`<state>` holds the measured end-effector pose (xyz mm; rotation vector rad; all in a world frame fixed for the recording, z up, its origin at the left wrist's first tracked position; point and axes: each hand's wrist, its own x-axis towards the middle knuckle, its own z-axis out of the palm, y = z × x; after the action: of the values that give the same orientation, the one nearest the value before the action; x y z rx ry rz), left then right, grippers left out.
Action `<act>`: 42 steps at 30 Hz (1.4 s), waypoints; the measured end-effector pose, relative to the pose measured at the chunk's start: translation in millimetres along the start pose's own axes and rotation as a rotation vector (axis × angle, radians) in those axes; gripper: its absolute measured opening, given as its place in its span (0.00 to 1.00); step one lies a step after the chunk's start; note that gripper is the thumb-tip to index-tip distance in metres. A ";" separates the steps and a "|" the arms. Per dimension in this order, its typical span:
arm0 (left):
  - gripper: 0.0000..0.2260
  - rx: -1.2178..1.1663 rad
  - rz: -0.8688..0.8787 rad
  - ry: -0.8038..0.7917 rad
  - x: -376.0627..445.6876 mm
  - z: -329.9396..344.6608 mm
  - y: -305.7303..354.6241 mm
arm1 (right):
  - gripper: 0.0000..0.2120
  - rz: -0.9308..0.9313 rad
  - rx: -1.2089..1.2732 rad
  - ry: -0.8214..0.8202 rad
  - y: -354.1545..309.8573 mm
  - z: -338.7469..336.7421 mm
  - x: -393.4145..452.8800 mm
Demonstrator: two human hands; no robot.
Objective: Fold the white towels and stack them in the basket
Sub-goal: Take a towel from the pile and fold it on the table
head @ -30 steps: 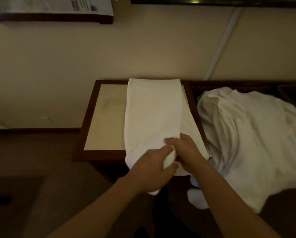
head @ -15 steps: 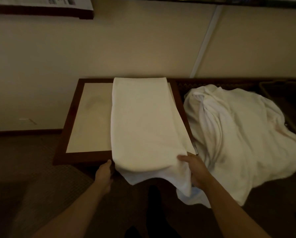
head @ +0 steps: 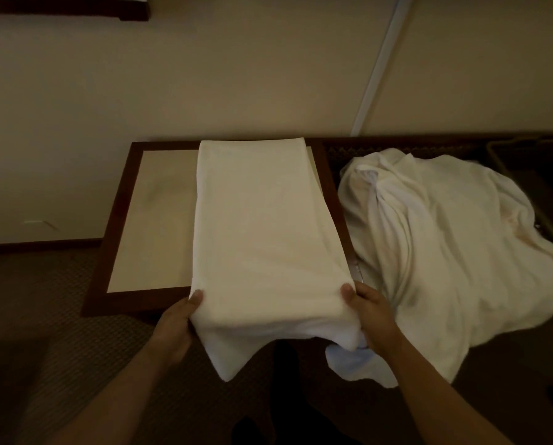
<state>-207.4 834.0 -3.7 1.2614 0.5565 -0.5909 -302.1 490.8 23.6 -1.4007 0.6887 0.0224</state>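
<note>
**Towel gripped at its near corners for the next fold**

A white towel (head: 262, 232), already narrowed into a long strip, is laid lengthwise on the desk (head: 153, 220), its far end at the wall side and its near end hanging over the front edge. That near end is held at both corners: the left hand (head: 177, 326) is curled round the left corner, thumb on top, and the right hand (head: 369, 316) is curled round the right corner likewise. Gripped this way, the end can probably be carried evenly toward the far end, so that the edges meet squarely. A heap of unfolded towels (head: 455, 252) is left just beside the desk on the right, within reach. A dark basket (head: 506, 152) is partly seen behind that heap; its contents cannot be made out.
</note>
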 end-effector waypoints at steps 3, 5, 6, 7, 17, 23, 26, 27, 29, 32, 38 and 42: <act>0.23 0.189 0.109 0.129 4.9 0.0 -5.6 | 0.08 0.054 -0.026 0.068 18.3 -2.8 7.4; 0.24 0.083 0.069 0.110 6.7 1.0 -9.2 | 0.08 0.110 -0.098 0.085 30.5 -0.6 14.6; 0.23 -0.018 0.009 0.076 8.4 -0.4 -9.4 | 0.08 0.104 -0.144 0.091 34.0 1.0 17.5; 0.22 -0.100 -0.061 0.039 9.1 -1.2 -9.0 | 0.10 0.074 -0.188 0.099 34.1 2.3 18.8; 0.11 0.823 0.239 0.304 2.6 -4.0 -0.7 | 0.13 -0.117 -0.455 0.136 48.6 -4.2 26.6; 0.13 0.780 0.260 0.344 0.7 -5.4 -8.0 | 0.12 -0.133 -0.428 0.191 54.4 -0.6 27.5; 0.07 0.833 0.342 0.415 -1.0 -3.1 -4.6 | 0.06 -0.194 -0.535 0.241 51.1 2.8 20.3; 0.07 0.849 0.338 0.429 -0.3 -1.7 -3.9 | 0.06 -0.178 -0.564 0.243 51.7 5.8 21.0; 0.07 0.862 0.304 0.425 -0.7 1.6 -1.1 | 0.10 -0.113 -0.577 0.229 53.6 10.1 26.6; 0.07 0.801 0.288 0.409 -0.6 -0.5 3.5 | 0.12 -0.051 -0.530 0.205 52.9 9.4 31.9; 0.16 0.895 0.182 0.317 18.8 4.5 25.3 | 0.15 -0.079 -0.533 0.150 52.5 2.4 30.7; 0.16 0.803 0.181 0.280 26.3 9.8 36.1 | 0.09 -0.087 -0.522 0.154 53.3 0.3 36.1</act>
<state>-163.0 828.9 5.9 2.1532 0.4339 -0.4994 -294.6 488.3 -40.3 -1.9478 0.7822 0.0266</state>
